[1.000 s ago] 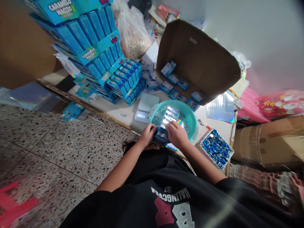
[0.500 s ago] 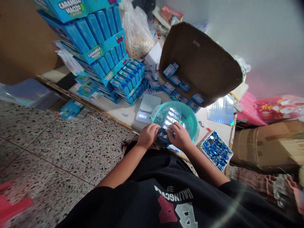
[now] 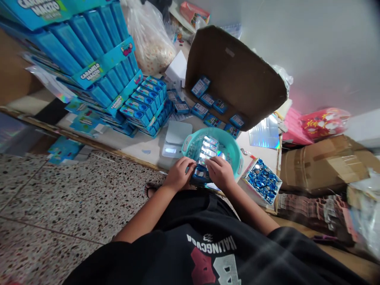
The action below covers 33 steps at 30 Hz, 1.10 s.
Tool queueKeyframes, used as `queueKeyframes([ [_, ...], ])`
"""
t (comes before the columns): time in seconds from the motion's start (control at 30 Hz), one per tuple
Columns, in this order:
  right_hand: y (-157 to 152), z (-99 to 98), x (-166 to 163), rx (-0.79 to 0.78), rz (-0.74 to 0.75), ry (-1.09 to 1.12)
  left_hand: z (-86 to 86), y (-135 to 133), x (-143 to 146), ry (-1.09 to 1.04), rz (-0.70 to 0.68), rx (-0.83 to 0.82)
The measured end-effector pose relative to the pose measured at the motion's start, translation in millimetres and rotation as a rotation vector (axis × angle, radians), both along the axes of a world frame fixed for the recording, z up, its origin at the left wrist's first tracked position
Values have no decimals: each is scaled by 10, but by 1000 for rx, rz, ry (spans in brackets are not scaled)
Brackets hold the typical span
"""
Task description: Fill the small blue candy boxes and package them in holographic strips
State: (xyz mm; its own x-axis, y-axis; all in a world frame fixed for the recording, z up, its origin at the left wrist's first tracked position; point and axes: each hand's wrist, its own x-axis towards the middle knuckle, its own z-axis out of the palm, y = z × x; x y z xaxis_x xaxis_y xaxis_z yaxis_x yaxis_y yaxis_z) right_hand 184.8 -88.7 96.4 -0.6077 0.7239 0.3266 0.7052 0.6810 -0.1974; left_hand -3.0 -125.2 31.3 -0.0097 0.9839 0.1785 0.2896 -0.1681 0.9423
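My left hand (image 3: pixel 179 173) is closed on the left side of a small blue box (image 3: pixel 200 173) at the near rim of a turquoise basin (image 3: pixel 237 152). On the box's other side, my right hand (image 3: pixel 220 170) is closed with its fingertips at the upper right edge; its grip is partly hidden. A row of shiny silver-wrapped packs (image 3: pixel 209 145) lies in the basin just beyond the box. Around them are small pale pieces. Right of the basin stands an open box of blue and silver round caps (image 3: pixel 263 180).
A white scale (image 3: pixel 178 136) sits left of the basin. Blue display boxes (image 3: pixel 95 75) are stacked high at left. Behind the basin, an upright brown cardboard box (image 3: pixel 237 75) has small blue boxes at its opening. Cardboard cartons (image 3: pixel 314 162) stand at right.
The view has shifted, so the table's things sit farther left. My hands have spread slightly apart around the small blue box, and more of it shows between them.
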Motion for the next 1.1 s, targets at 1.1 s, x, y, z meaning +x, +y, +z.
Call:
queueKeyframes([
  [1.1, -42, 100, -128, -13, -63, 4, 600, 312, 146, 445, 60, -185],
])
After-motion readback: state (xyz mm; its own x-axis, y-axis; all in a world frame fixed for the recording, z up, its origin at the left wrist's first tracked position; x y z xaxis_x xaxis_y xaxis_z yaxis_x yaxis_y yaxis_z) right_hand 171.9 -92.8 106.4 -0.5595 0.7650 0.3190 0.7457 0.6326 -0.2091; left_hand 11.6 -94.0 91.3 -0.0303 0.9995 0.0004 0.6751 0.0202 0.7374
